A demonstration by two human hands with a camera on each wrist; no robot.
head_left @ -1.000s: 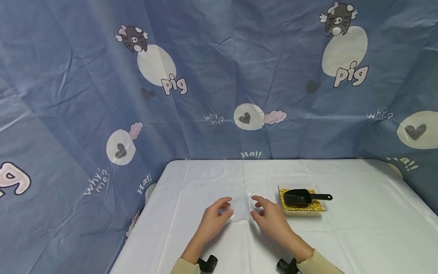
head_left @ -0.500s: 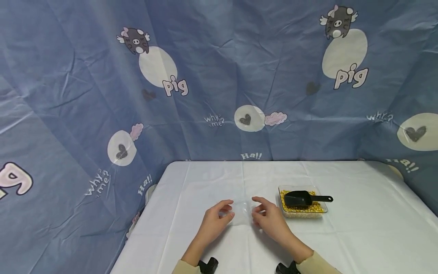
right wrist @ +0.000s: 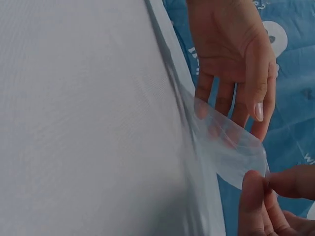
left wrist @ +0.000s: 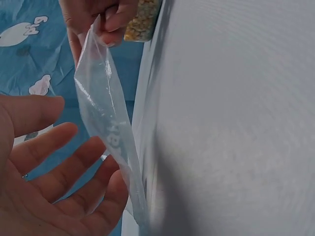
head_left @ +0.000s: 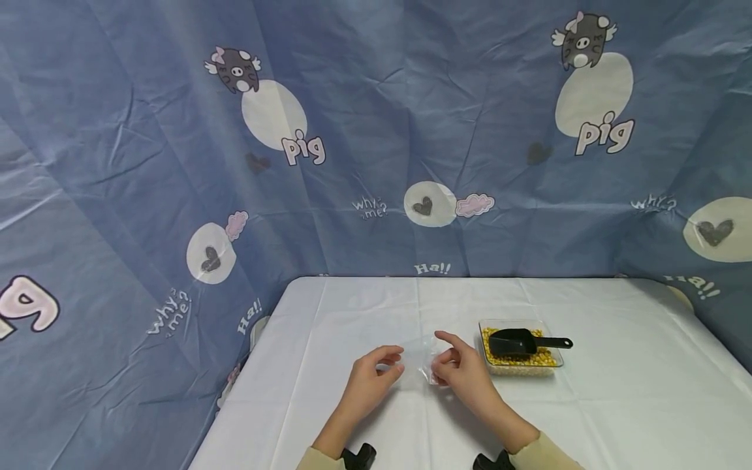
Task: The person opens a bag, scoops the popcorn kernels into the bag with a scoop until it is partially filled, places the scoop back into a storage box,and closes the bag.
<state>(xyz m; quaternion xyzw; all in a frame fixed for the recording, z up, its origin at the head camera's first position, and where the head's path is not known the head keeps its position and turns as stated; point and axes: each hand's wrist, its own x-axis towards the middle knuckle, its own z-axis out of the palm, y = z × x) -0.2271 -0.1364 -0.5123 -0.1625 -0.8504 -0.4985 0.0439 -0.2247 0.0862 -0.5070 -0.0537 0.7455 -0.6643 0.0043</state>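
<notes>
A clear plastic bag [left wrist: 106,93] hangs upright between the two hands, just above the white table. My right hand [head_left: 464,369] pinches one edge of it between thumb and fingertips, as the right wrist view shows. My left hand [head_left: 371,378] is held at the bag's other side, fingers spread and loosely bent. In the left wrist view the left fingertips [left wrist: 113,172] lie against or just beside the film, while the thumb stands apart from it. Seen from the head, the bag is so transparent that its outline is hard to follow.
Right of the hands stands a clear container [head_left: 523,370] filled with yellow corn kernels. On the kernels lies a black scoop [head_left: 514,342], its handle reaching past the right rim. A blue printed cloth [head_left: 364,130] hangs behind the white-covered table [head_left: 623,365].
The right thumb has closed toward its fingers on the bag's edge, and its index finger has lifted. The bag has drawn toward the right hand. My left hand has hardly moved.
</notes>
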